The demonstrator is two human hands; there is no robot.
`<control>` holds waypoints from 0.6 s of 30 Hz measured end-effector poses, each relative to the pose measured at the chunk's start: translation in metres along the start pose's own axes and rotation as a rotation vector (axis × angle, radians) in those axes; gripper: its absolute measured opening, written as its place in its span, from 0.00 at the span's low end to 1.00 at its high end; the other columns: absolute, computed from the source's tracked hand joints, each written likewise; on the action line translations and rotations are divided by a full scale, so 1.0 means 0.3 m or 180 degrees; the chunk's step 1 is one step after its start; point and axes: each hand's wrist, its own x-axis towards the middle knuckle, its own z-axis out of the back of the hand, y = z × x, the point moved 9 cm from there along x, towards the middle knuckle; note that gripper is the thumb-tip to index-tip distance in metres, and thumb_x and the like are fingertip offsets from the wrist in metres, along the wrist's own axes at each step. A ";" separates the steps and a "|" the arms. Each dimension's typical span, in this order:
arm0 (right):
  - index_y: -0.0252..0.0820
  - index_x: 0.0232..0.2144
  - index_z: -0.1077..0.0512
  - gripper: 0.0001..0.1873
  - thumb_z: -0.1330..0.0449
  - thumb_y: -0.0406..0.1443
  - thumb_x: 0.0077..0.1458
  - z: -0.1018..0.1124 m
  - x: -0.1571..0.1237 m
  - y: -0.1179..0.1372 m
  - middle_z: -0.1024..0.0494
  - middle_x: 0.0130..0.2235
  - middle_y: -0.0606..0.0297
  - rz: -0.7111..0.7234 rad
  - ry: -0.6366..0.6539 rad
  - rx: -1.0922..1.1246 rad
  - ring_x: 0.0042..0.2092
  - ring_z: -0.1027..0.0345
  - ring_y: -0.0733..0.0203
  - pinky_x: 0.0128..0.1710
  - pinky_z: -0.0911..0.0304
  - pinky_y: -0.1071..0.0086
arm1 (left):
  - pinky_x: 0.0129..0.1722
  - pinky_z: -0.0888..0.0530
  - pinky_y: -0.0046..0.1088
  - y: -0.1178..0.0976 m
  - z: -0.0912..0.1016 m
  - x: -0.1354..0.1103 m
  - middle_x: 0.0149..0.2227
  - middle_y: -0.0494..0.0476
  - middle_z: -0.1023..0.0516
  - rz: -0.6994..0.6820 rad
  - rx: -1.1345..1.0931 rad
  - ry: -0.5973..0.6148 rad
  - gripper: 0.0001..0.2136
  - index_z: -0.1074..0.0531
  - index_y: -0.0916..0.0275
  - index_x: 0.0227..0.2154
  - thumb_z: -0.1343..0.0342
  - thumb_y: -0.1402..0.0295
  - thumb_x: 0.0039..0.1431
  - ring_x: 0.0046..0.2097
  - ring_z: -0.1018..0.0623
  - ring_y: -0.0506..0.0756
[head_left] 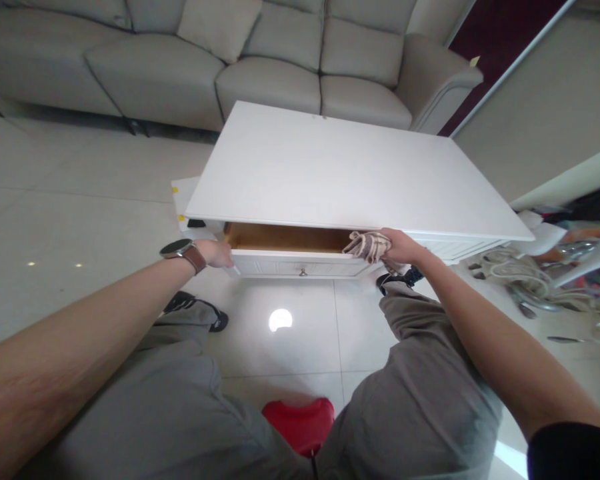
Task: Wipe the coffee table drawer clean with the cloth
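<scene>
A white drawer [280,265] with a small round knob [303,271] is pulled partly out of a white coffee table [360,173]; its bare wooden inside shows. At the drawer's left end, my left hand [216,253] is closed around the side, the fingertips mostly hidden, a watch [184,251] on that wrist. Bunched in my right hand [401,247] is a striped beige and brown cloth [366,245], which rests against the drawer's right front corner. My right fingers are wrapped round the cloth.
Behind the table stands a long grey sofa [275,80]. A white board [183,197] with yellow marks sticks out left of the table. Cables [525,273] and clutter lie on the floor at right. Below me, between my legs, is a red seat [303,423].
</scene>
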 end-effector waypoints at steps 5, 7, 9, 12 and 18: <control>0.41 0.45 0.20 0.26 0.33 0.36 0.40 0.094 -0.096 -0.154 0.17 0.43 0.62 -0.0901 -0.0550 0.0672 0.47 0.26 0.47 0.51 0.31 0.60 | 0.44 0.26 0.28 -0.027 0.025 -0.053 0.49 0.68 0.16 0.0113 0.0112 0.0019 0.19 0.20 0.69 0.48 0.43 0.60 0.63 0.46 0.19 0.61; 0.40 0.44 0.20 0.25 0.32 0.35 0.39 0.027 -0.124 -0.177 0.16 0.42 0.62 -0.1234 -0.0413 0.1299 0.46 0.25 0.48 0.50 0.29 0.60 | 0.44 0.26 0.28 -0.034 0.032 -0.064 0.49 0.68 0.16 0.0126 0.0107 0.0013 0.19 0.20 0.70 0.50 0.43 0.60 0.64 0.46 0.19 0.60; 0.40 0.45 0.21 0.26 0.33 0.33 0.38 -0.057 -0.141 -0.186 0.16 0.42 0.61 -0.1535 -0.0297 0.1997 0.45 0.24 0.49 0.47 0.27 0.61 | 0.44 0.26 0.29 -0.039 0.035 -0.071 0.49 0.69 0.16 0.0158 0.0120 0.0035 0.19 0.21 0.71 0.49 0.43 0.61 0.64 0.46 0.19 0.61; 0.40 0.42 0.24 0.25 0.37 0.28 0.36 -0.142 -0.175 -0.246 0.17 0.38 0.60 -0.2231 -0.0560 0.2756 0.39 0.23 0.51 0.37 0.25 0.63 | 0.42 0.26 0.30 -0.045 0.039 -0.079 0.50 0.72 0.17 0.0199 0.0150 0.0083 0.19 0.21 0.74 0.49 0.45 0.62 0.66 0.44 0.19 0.61; 0.43 0.31 0.32 0.16 0.40 0.26 0.36 -0.233 -0.286 -0.392 0.27 0.24 0.66 -0.3170 -0.0912 0.2928 0.26 0.29 0.54 0.26 0.27 0.60 | 0.42 0.26 0.31 -0.061 0.048 -0.099 0.47 0.71 0.16 0.0208 0.0099 0.0122 0.19 0.21 0.74 0.49 0.45 0.63 0.66 0.42 0.18 0.61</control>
